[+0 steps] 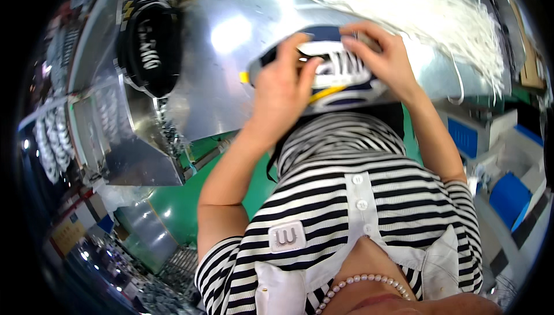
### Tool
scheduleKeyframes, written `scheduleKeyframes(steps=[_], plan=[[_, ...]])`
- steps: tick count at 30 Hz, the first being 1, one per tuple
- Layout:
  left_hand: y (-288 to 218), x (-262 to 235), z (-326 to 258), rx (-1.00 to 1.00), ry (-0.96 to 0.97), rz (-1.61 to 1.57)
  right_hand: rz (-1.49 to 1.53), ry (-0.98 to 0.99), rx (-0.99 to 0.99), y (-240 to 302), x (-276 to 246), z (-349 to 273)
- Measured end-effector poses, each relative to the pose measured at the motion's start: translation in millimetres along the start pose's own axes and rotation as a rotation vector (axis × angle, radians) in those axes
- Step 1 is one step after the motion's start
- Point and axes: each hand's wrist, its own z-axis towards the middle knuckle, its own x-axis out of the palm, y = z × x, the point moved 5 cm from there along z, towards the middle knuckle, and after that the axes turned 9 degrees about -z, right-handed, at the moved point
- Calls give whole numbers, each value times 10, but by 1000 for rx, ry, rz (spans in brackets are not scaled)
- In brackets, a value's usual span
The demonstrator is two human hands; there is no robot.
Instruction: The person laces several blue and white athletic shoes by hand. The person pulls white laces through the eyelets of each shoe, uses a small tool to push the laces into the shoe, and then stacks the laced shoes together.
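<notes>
A navy and white shoe (340, 73) with white lacing and yellow trim lies sideways before me, near the front edge of the metal table. My left hand (280, 87) wraps its left end, with thumb and forefinger curved apart over the laced opening. My right hand (384, 61) grips the other end, its thumb and fingertips bent in at the upper edge. Motion blurs the fingers somewhat, so whether a lace end sits between them cannot be made out. The shoe's underside is hidden.
A heap of loose white laces (421, 17) covers the table's far right, some strands hanging over the edge. Black shoes with white lacing (149, 55) stand in a row at the left. Grey and blue bins (511, 199) are at the lower right, above green floor (179, 208).
</notes>
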Motion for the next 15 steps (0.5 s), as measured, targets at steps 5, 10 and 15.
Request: scheduleKeyframes(steps=[5, 10, 15], plan=[[-16, 26, 1, 207, 4, 233, -215, 120, -218, 164, 161, 129], [-38, -61, 260, 216, 99, 253, -171, 57, -174, 30, 211, 152], [-176, -227, -71, 598, -216, 165, -163, -12, -133, -110, 165, 96]])
